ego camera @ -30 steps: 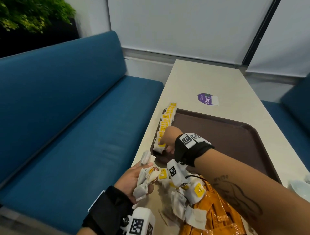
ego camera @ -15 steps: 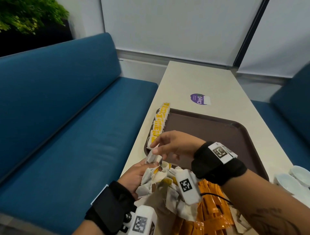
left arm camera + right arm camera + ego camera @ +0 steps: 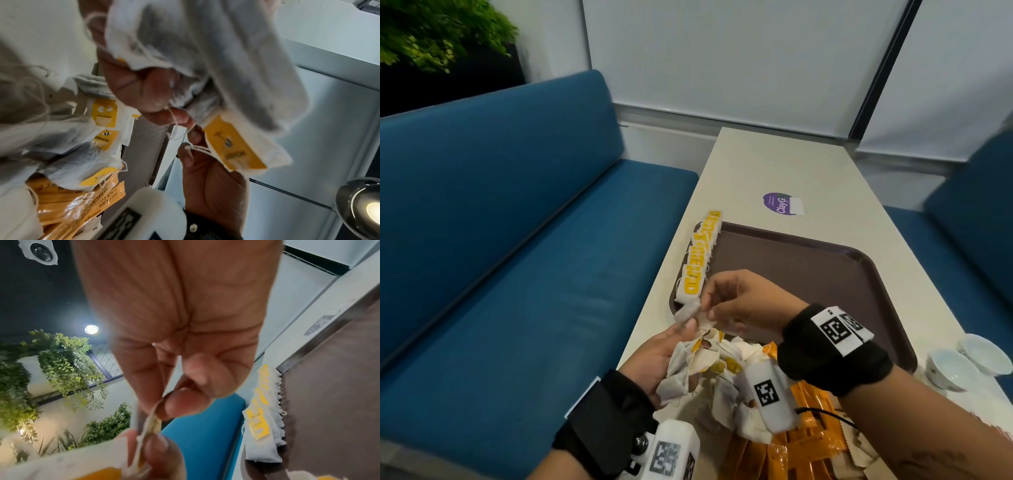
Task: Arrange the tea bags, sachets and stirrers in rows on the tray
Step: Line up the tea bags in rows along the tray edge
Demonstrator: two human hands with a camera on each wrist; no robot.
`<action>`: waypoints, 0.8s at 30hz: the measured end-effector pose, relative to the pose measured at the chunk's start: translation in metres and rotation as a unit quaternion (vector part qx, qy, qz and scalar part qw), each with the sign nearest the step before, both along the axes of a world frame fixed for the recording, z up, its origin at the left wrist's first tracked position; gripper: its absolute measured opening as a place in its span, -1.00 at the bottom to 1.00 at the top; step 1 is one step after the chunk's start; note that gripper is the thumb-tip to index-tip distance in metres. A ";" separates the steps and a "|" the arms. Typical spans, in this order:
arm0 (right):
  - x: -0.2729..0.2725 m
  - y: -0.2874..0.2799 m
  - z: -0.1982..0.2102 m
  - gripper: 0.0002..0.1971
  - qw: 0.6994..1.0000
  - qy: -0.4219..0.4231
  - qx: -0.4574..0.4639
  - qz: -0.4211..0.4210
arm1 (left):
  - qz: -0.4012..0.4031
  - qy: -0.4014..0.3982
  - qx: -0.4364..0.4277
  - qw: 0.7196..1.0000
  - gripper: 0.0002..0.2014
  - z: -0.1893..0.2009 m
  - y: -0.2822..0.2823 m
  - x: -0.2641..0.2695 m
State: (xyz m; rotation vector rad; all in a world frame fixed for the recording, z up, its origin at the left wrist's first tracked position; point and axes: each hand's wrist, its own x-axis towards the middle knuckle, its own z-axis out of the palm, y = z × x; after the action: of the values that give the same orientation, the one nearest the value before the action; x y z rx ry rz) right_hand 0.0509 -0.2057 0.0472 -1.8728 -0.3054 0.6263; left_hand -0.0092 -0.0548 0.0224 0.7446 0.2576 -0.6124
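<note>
- The right hand (image 3: 743,301) pinches one tea bag (image 3: 690,313) between thumb and fingertips, just off the near left corner of the tray (image 3: 825,274); the right wrist view shows that pinch up close on the bag's edge.
- The left hand (image 3: 654,356) curls its fingers round a messy bunch of tea bags (image 3: 698,363) with yellow tags, and its thumb touches the same single bag from below.
- A neat row of tea bags (image 3: 700,255) runs along the tray's left edge, tags up, overlapping each other.
- Orange sachets (image 3: 801,442) lie in a heap on the table (image 3: 774,164), near the person, under the right wrist.
- Two white cups (image 3: 962,363) sit on the right, beside the tray.
- No idea where the stirrers are, can't pick them out.
</note>
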 end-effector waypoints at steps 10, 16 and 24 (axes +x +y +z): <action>0.016 0.009 -0.002 -0.92 0.967 -0.196 -0.160 -0.002 | -0.002 0.029 0.029 0.999 -0.59 -0.014 0.007 0.005; 0.059 0.027 -0.017 -0.90 0.953 -0.120 -0.275 -0.050 | 0.017 0.035 0.040 0.998 -0.72 -0.028 0.016 0.011; 0.088 0.056 -0.040 -0.67 0.935 0.006 -0.353 -0.023 | 0.030 0.035 0.061 0.997 -0.83 -0.043 0.027 0.020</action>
State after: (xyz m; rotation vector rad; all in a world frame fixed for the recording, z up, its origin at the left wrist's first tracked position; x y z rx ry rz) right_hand 0.1391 -0.1500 0.0073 -2.5511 -0.0169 0.7793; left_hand 0.0109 -0.0280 -0.0208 0.8311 0.3838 -0.5695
